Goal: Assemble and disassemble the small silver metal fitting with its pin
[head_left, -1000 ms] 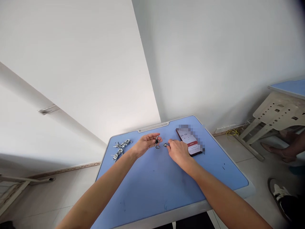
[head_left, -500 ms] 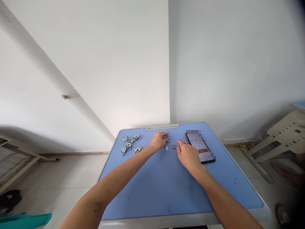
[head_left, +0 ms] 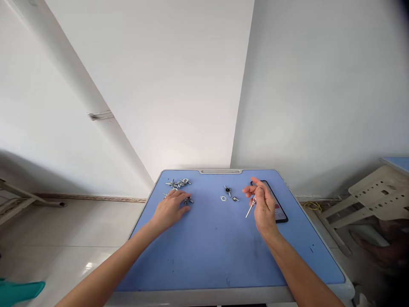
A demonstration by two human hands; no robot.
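My left hand [head_left: 170, 208] is over the near part of a cluster of small metal parts on the blue table's left side. Its fingers are spread, close beside a small metal part [head_left: 189, 200]; contact is unclear. In my right hand [head_left: 264, 207], above the phone's left edge, a thin metal rod [head_left: 250, 211] is pinched between thumb and fingers, pointing down and left. Between the hands lie a flat oval plate with a hole [head_left: 223, 198], a dark-centred metal piece with prongs [head_left: 227, 190] and a small eyelet-like piece [head_left: 235, 199].
More metal parts [head_left: 180, 183] lie at the back left of the blue table [head_left: 204, 251]. Partly behind my right hand rests a phone [head_left: 281, 213]. White walls [head_left: 153, 85] rise beyond the table. A beige chair [head_left: 373, 192] stands on the right.
My left hand has moved left from the middle pieces to the cluster. My right hand has turned and lifted, now showing the rod. The middle pieces are uncovered; the camera view has shifted.
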